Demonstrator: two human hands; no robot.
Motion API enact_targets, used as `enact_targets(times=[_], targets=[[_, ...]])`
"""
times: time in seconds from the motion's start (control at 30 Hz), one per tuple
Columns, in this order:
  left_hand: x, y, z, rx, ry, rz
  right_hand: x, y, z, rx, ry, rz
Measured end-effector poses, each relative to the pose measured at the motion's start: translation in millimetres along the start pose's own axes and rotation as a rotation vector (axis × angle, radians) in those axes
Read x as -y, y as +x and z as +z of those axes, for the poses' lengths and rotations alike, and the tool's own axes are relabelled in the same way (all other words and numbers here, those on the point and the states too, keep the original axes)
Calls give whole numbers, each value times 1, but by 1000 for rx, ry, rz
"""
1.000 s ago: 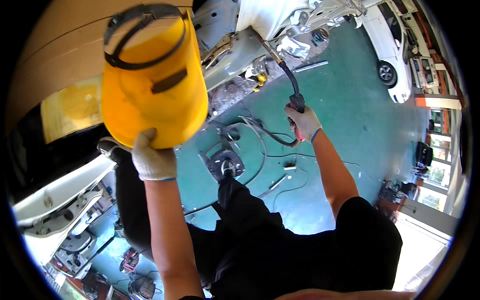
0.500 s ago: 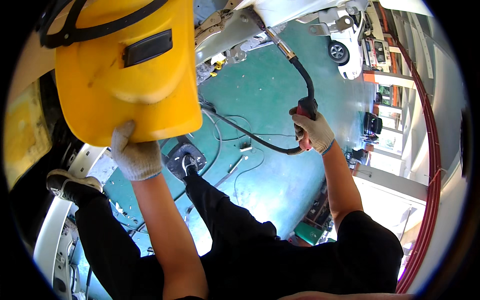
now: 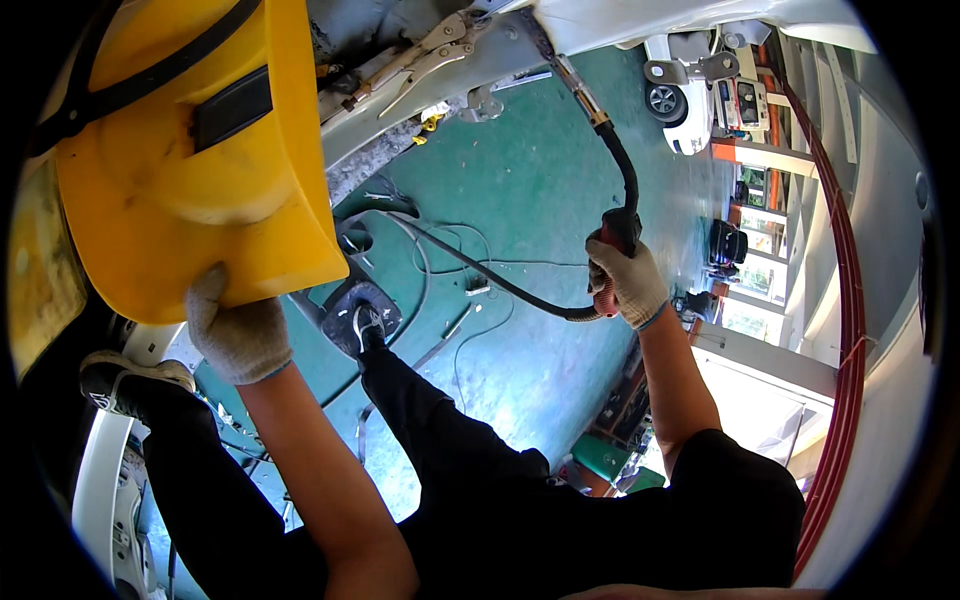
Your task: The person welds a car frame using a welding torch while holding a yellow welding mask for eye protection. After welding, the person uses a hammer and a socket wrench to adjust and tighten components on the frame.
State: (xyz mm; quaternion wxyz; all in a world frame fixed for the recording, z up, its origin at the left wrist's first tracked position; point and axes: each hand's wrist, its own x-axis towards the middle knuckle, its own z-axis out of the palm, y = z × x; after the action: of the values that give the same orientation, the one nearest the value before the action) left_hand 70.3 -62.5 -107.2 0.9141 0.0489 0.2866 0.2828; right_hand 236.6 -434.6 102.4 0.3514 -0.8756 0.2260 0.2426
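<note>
My left hand [image 3: 240, 332], in a light knit glove, is closed on the lower edge of a yellow welding mask [image 3: 220, 190]. The mask has a dark rectangular window and a black headband. On the right, my gloved right hand [image 3: 632, 278] wraps round the red and black handle of a welding torch [image 3: 619, 232]. Its bent neck reaches up to a grey metal car body part [image 3: 640, 22], and the nozzle tip sits at or very near that metal; contact cannot be made out. Locking pliers [image 3: 435, 52] are on the metal edge beside the mask.
The torch cable [image 3: 500, 285] runs left across the green floor [image 3: 540, 190], among thinner cords. One foot rests on a dark flat block [image 3: 352, 318]. A metal sill [image 3: 100, 460] stands by my other foot. Red hoses [image 3: 845, 300] hang at right; a white car [image 3: 685, 120] stands beyond.
The mask and my left hand have shifted left and a little down in view, showing more of the locking pliers. My right hand and the torch sit slightly lower; both grips are unchanged.
</note>
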Motion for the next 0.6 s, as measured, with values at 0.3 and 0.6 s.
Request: enact_targets(times=[0.3, 0.6], targets=[[34, -21, 24, 95, 35, -84, -3, -1, 8, -43, -11, -45], [109, -57, 77, 174, -99, -320, -28, 14, -1, -121, -194, -289]])
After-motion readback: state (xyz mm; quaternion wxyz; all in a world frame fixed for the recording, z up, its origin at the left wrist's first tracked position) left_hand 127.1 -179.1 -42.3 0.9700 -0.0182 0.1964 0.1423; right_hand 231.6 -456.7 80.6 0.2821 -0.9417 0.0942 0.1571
